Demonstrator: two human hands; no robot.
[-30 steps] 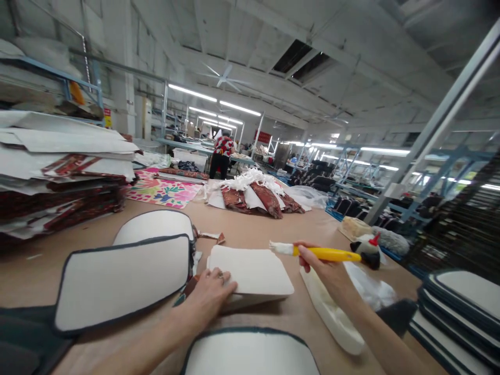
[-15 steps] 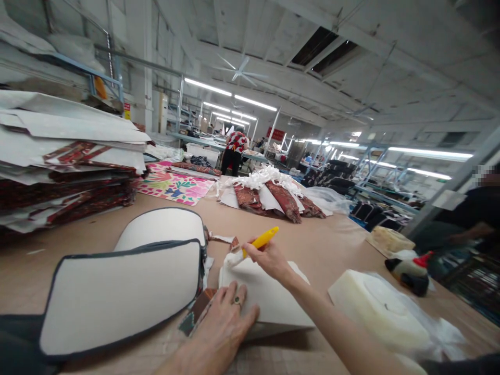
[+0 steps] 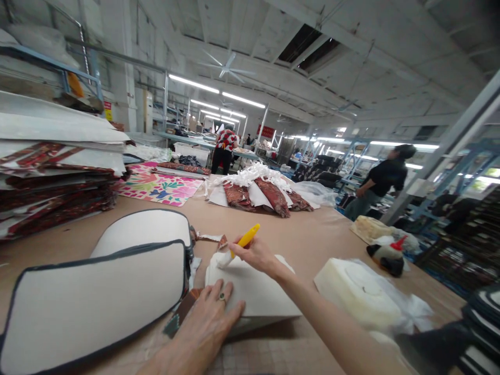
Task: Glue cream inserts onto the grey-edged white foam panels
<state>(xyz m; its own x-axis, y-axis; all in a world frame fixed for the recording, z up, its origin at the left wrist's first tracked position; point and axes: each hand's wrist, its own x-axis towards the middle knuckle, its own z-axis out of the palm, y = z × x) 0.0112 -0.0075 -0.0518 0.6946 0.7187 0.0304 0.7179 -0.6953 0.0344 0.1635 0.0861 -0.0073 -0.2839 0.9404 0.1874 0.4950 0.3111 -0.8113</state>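
My right hand [image 3: 255, 255] grips a brush by its yellow handle [image 3: 247, 237], and the white bristles [image 3: 223, 259] touch the far left corner of a stack of white sheets [image 3: 258, 291]. Flat on the near left part of that stack lies my left hand [image 3: 207, 317], fingers stretched, a ring on one of them. Partly under that hand is a strip of dark patterned fabric [image 3: 180, 315]. To the left, a pale panel with a dark bound edge [image 3: 97, 297] overlaps a similar panel [image 3: 146, 229].
A whitish block in clear plastic [image 3: 355, 291] and a dark bottle with a red nozzle [image 3: 386, 256] stand on the right. White and red-patterned pieces [image 3: 269, 195] lie at the back, a tall fabric stack [image 3: 58, 166] at the left. A person [image 3: 383, 179] stands beyond the table's right side.
The view has swung to the right, so things appear further left. The brush stays at the same corner of the stack. The person at the right has moved away and shows more fully.
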